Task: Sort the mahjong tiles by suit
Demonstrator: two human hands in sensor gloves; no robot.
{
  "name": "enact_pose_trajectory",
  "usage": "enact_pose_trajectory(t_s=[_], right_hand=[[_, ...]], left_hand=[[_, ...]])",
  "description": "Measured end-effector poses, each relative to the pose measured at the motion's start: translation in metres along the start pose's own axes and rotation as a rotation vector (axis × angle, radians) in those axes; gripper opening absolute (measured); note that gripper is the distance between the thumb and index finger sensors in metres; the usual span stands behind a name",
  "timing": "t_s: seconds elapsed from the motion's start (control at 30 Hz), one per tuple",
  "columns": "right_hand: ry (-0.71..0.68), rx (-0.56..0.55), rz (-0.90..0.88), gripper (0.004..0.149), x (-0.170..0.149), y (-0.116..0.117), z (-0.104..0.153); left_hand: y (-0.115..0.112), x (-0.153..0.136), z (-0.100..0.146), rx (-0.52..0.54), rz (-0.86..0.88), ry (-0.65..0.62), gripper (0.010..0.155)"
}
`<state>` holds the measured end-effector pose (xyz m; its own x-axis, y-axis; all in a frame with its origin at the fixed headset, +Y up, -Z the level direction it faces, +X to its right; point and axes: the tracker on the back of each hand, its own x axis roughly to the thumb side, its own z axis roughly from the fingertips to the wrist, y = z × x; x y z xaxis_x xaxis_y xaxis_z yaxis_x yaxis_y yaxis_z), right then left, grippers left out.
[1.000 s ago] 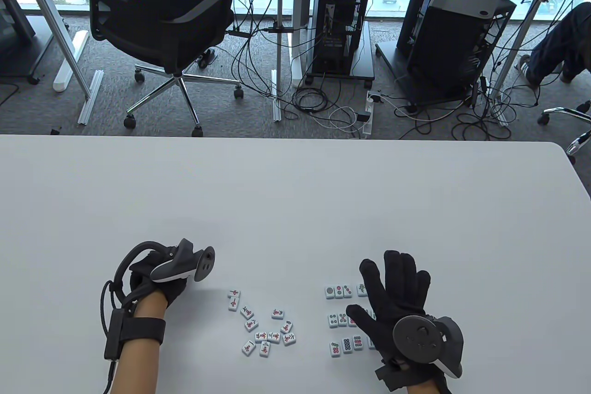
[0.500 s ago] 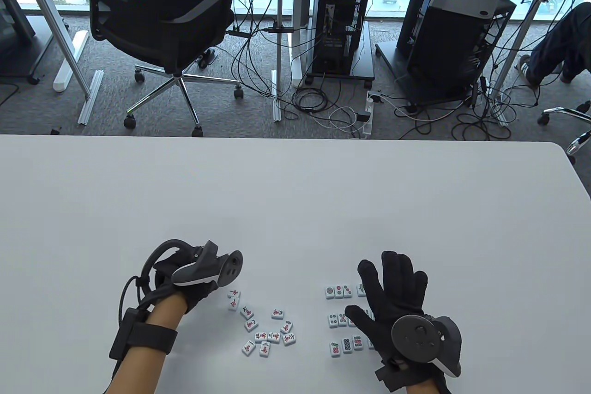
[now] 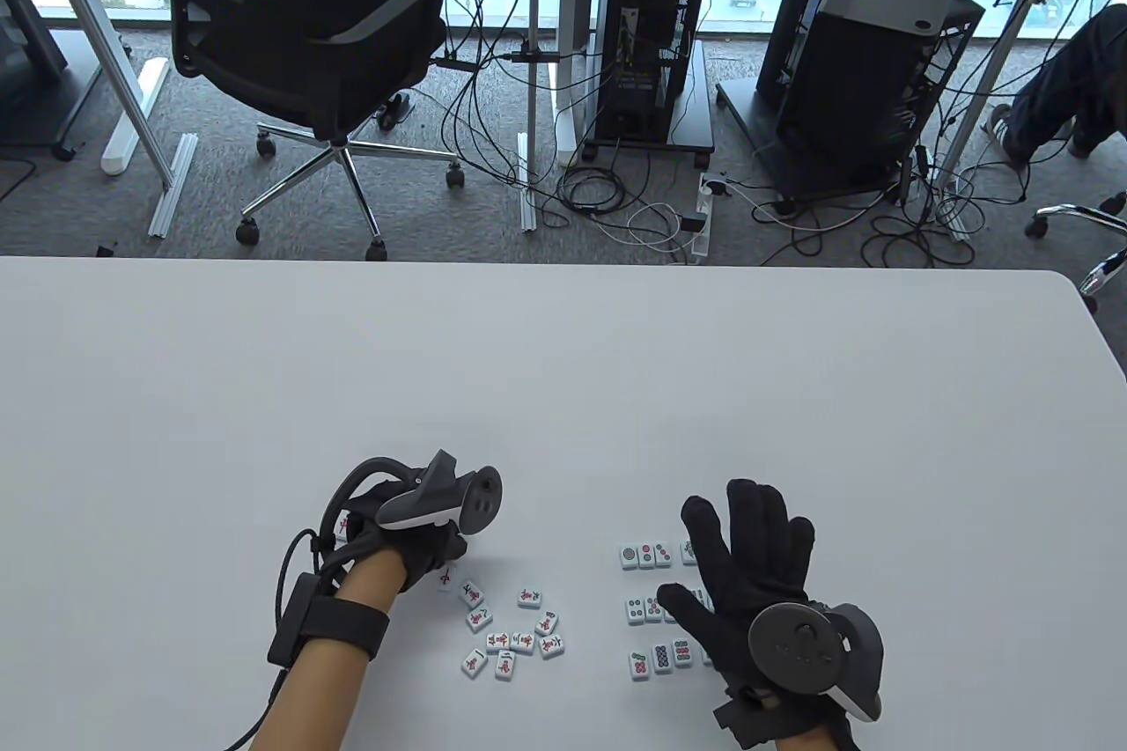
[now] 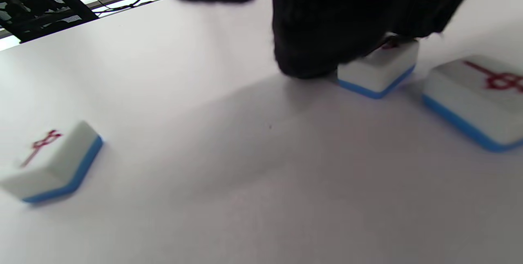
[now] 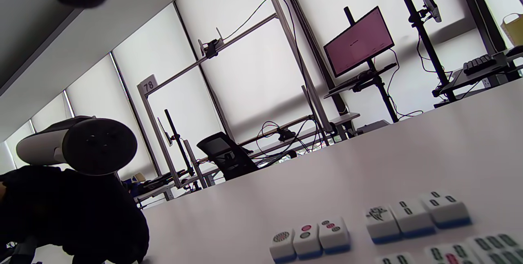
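Note:
White mahjong tiles with blue backs lie on the white table (image 3: pixel 563 381). A loose cluster of red character tiles (image 3: pixel 515 632) sits centre-left. My left hand (image 3: pixel 423 553) curls down over the cluster's top tile (image 4: pixel 378 68); in the left wrist view, gloved fingers (image 4: pixel 327 39) cover its top and press its side. One character tile (image 3: pixel 342 533) lies alone to the left of that hand, and another (image 4: pixel 474 100) lies just right of the gripped one. My right hand (image 3: pixel 748 562) lies flat with spread fingers over rows of dot and bamboo tiles (image 3: pixel 645 555), holding nothing.
The sorted rows (image 5: pixel 310 239) stand in neat lines of three beside my right hand. Beyond the table's far edge are an office chair (image 3: pixel 308 55), computer towers (image 3: pixel 647 38) and floor cables. A person's leg (image 3: pixel 1070 82) shows at far right.
My left hand has slid right, from open table onto the top tile of the character cluster, uncovering a lone tile behind it. The right hand has stayed put.

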<state>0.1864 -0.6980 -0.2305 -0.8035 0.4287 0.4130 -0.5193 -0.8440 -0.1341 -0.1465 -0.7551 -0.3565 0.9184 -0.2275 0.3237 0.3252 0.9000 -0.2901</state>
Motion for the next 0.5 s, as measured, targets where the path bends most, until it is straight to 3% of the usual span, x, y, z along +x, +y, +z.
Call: enact_pose_trajectory(t_s=[0.13, 0.2, 0.3, 0.5], right_hand=[[-0.001, 0.003, 0.001, 0.077, 0.000, 0.000, 0.000], [0.000, 0.005, 0.002, 0.077, 0.000, 0.000, 0.000], [0.000, 0.011, 0.004, 0.076, 0.000, 0.000, 0.000], [-0.002, 0.019, 0.005, 0.077, 0.001, 0.001, 0.000]], left_hand=[[0.019, -0.011, 0.008, 0.101, -0.016, 0.052, 0.048], [0.024, -0.010, 0.012, 0.101, -0.091, -0.015, 0.049], [0.019, -0.004, 0.022, 0.124, -0.277, -0.132, 0.060], [0.001, 0.009, 0.031, 0.184, -0.364, -0.248, 0.066]])
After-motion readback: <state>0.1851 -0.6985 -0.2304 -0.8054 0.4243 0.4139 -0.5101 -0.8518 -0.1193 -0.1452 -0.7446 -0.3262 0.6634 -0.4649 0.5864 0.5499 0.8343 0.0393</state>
